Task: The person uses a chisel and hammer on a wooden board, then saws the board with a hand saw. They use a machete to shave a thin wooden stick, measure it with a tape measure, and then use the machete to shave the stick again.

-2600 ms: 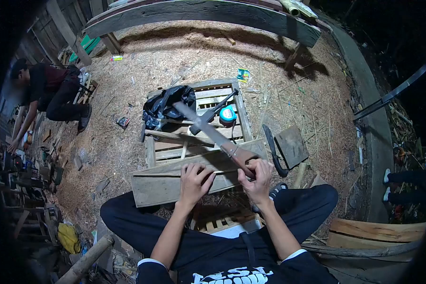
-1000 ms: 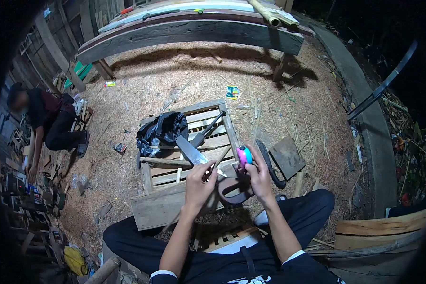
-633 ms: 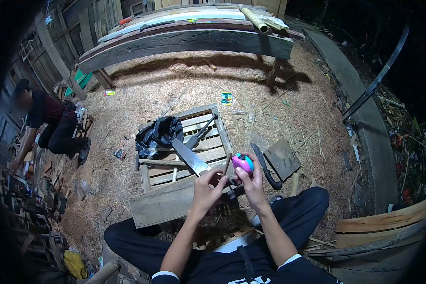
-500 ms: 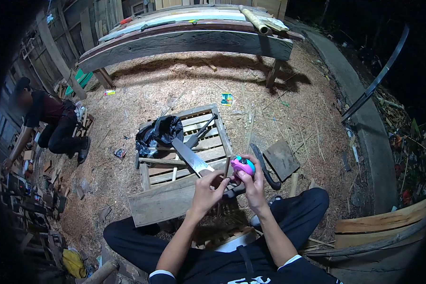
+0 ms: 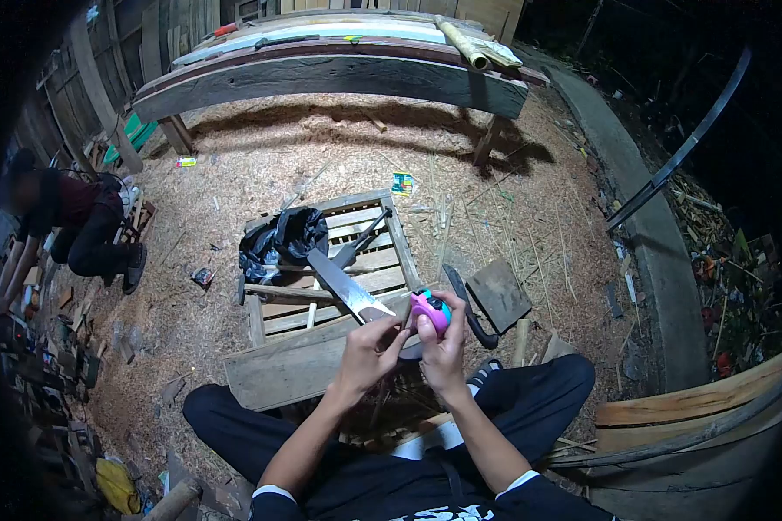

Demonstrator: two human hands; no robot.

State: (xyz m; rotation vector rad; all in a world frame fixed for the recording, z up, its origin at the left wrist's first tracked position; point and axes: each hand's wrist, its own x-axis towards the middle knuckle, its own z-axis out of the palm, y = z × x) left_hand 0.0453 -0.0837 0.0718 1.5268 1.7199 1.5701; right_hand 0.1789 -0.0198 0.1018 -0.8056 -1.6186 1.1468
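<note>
While the right hand (image 5: 445,358) wraps its fingers around the pink-and-turquoise tape measure (image 5: 430,313), the left hand (image 5: 367,354) pinches a thin wooden strip (image 5: 407,310) just left of it — long axis pointing roughly forward.

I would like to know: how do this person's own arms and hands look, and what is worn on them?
The left hand and right hand are bare, without gloves. No watch shows on either wrist. Both forearms are uncovered; the short sleeves are dark with white edges.
</note>
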